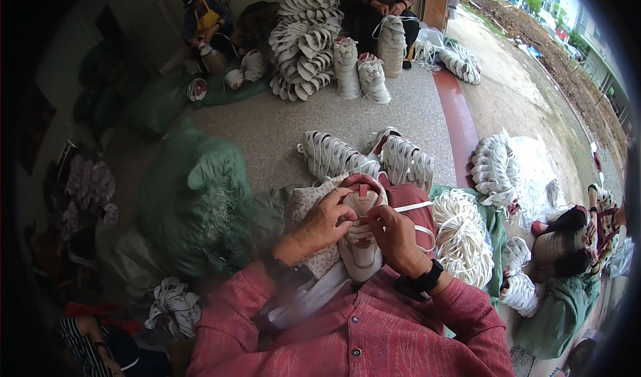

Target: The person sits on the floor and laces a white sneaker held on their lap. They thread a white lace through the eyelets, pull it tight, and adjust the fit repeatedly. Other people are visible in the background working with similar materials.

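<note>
A beige and white shoe upper (pixel 362 260) with a dark red lining and tabs lies on my lap, toe toward me. My left hand (pixel 325 222) is closed at its left side, thumb and fingertips pinching the edge by the tongue (pixel 364 202). On the opposite side my right hand (pixel 396 238) is closed in a pinch at the lacing, seemingly on a white shoelace (pixel 415 206). That lace loops out to the right beyond the hand. My fingers partly cover the eyelets, and the lace's end is hidden.
A coil of white laces (pixel 461 237) lies right of my lap. Nested rows of uppers (pixel 337 155) rest ahead on the floor, near a green sack (pixel 193 197). Two people (pixel 208 23) work at the back beside a tall stack of uppers (pixel 306 43). Others sit at both sides.
</note>
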A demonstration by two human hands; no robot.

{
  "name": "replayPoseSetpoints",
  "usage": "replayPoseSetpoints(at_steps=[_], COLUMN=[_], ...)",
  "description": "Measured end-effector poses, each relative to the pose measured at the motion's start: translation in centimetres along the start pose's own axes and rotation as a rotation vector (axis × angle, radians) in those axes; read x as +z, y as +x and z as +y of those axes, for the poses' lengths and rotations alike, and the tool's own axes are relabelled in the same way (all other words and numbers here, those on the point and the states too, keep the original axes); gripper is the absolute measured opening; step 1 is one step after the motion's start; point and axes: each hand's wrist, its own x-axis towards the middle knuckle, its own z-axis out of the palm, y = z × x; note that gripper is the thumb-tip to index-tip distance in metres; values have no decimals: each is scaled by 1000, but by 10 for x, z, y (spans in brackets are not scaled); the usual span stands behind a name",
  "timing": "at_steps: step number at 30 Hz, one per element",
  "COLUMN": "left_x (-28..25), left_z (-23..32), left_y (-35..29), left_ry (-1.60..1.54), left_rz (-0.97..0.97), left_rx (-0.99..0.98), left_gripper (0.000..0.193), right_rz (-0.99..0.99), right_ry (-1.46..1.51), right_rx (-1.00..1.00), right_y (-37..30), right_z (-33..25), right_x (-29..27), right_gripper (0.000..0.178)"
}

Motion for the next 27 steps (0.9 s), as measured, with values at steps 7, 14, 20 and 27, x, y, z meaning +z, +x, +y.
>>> replayPoseSetpoints(at_steps=[7, 14, 20, 27], left_x=[4, 11, 13, -50], left_z=[5, 3, 6, -9], left_y=[1, -1, 1, -31], left_ry=[200, 168, 106, 483], left_rz=[38, 66, 82, 333], left_rx=[11, -18, -47, -63], left_gripper=[14, 14, 12, 10], right_rz=[11, 3, -21, -227], right_ry=[8, 15, 60, 185], right_rx=[-10, 19, 59, 132], right_y=[0, -1, 1, 17], right_z=[-1, 4, 0, -5], right_x=[0, 4, 0, -53], right_gripper=[12, 13, 12, 27])
